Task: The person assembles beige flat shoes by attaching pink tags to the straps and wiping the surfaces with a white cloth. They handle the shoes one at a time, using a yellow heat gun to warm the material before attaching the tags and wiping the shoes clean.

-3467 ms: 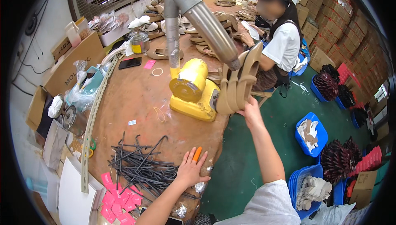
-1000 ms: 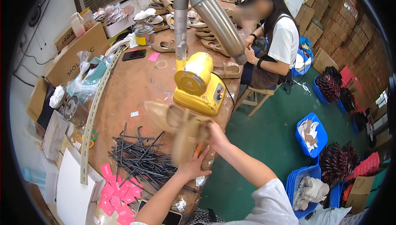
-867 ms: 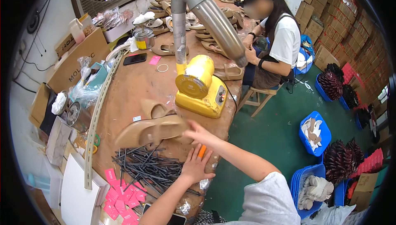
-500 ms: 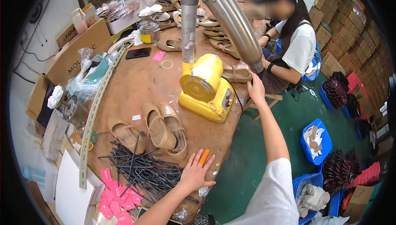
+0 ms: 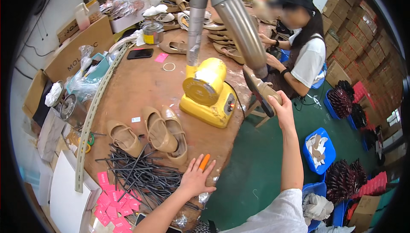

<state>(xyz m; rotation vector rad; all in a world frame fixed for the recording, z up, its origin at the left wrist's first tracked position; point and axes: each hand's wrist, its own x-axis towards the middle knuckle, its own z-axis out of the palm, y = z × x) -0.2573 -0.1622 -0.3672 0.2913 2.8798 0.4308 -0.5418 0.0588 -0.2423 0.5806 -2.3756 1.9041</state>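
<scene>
My right hand (image 5: 282, 110) is closed around one end of a tan shoe (image 5: 265, 88), its dark sole turned toward the left. The shoe is raised beside the table edge, just below the mouth of a metal blower pipe (image 5: 241, 25). That pipe rises from a yellow blower base (image 5: 204, 109) on the table. My left hand (image 5: 194, 181) lies on the tabletop with fingers spread and holds nothing; an orange cover (image 5: 204, 161) is on one finger. Near it lie a heap of thin black sticks (image 5: 139, 171) and several tan shoes (image 5: 160, 134).
Pink cards (image 5: 114, 203) are scattered at the near left of the brown table (image 5: 132, 77). A phone (image 5: 140, 53) and a can (image 5: 153, 33) sit farther back. Opposite, a co-worker (image 5: 305, 49) sits near piled shoes. Blue bins (image 5: 326, 145) stand on the green floor.
My right hand has drawn back slightly from the pipe's mouth, and a tan shoe now shows in its grip. My left hand stays flat on the table. The view has shifted a little.
</scene>
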